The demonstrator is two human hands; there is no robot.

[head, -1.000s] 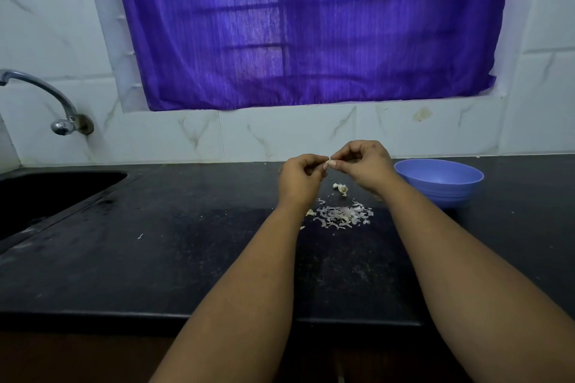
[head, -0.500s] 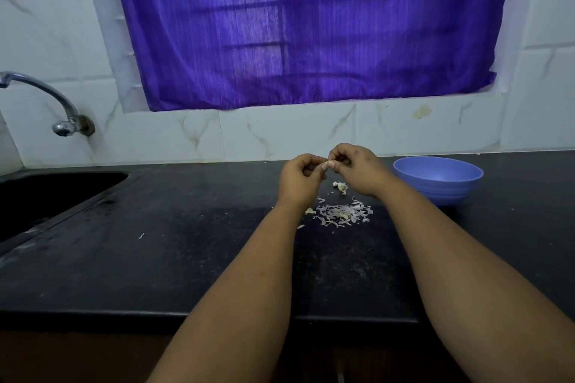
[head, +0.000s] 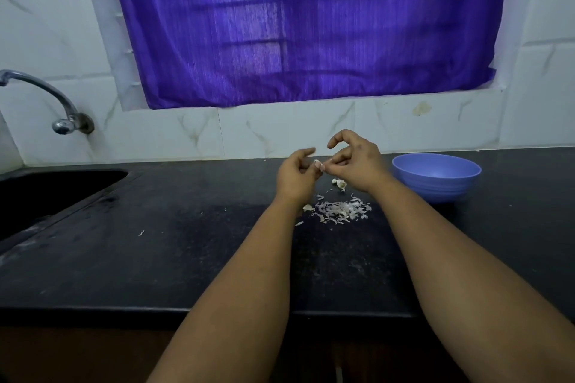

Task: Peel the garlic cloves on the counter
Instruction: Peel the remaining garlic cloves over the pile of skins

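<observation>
White garlic clove (head: 318, 163) pinched between left hand (head: 298, 176) and right hand (head: 357, 165) fingertips above black table (head: 155, 242). Peel scraps (head: 340, 211) lie below, blue bowl (head: 435, 176) at right.

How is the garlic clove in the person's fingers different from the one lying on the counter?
The held garlic clove is up in the air, pinched between the left hand and right hand; the loose clove rests untouched on the black counter. The held one is mostly hidden by fingers; the loose one lies in open view. Both are small and pale.
</observation>
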